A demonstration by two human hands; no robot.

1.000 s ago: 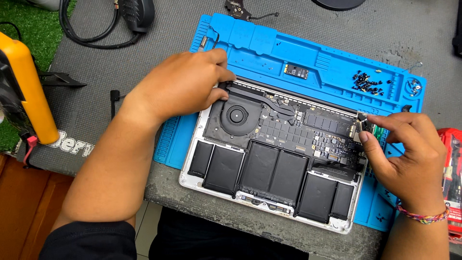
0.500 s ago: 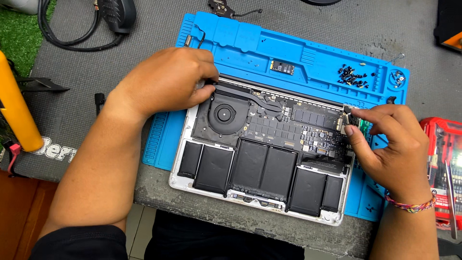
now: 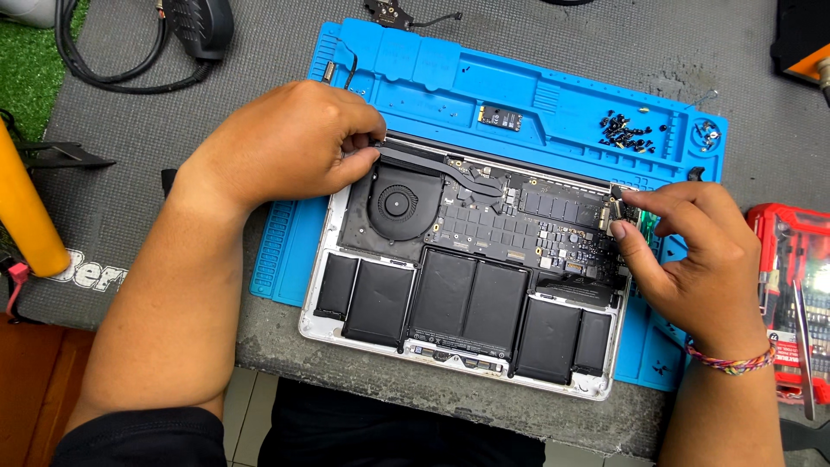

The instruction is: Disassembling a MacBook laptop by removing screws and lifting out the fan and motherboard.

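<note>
An opened silver laptop (image 3: 322, 322) lies bottom-up on a blue repair mat (image 3: 450, 78), showing its round fan (image 3: 399, 202), dark logic board (image 3: 527, 227) and several black battery cells (image 3: 467, 298). My left hand (image 3: 290, 143) rests on the laptop's far left corner, fingers curled against the hinge edge beside the fan. My right hand (image 3: 687, 251) is at the board's right end, thumb and fingers pinching a small dark part (image 3: 617, 207) there, with a green piece showing behind the fingers.
A small circuit card (image 3: 501, 116) and a pile of black screws (image 3: 627, 132) lie in the mat's tray area. A red screwdriver-bit case (image 3: 791, 285) sits at the right, black cables (image 3: 130, 52) at top left, a yellow object (image 3: 26, 207) at the left edge.
The view has shifted slightly, so the laptop sits lower left in frame. Both hands stay at the same spots on the laptop; the right fingers keep working the small part.
</note>
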